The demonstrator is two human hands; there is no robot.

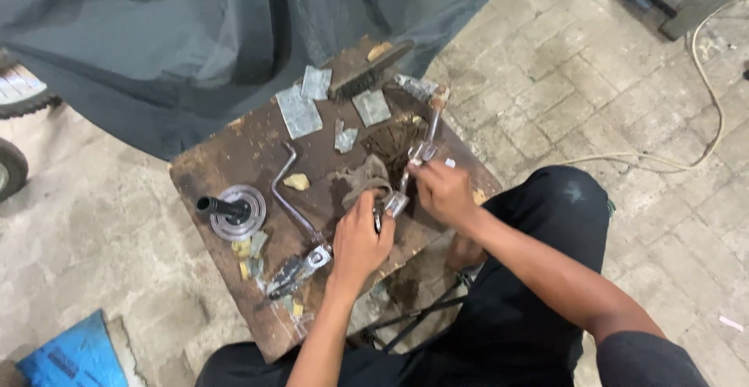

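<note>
A: Tool (413, 161), long and metal, lies on the wooden board (234, 157), its long axis pointing away from the person toward the wire brush (367, 75).

B: Right hand (443, 192) grips its middle; left hand (360, 240) is closed on its near end, beside the rag (360, 178).

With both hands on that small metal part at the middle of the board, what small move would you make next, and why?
Probably steady the small metal part with the left hand, while the right hand works it; both hands already meet on it above the wooden board.
</note>
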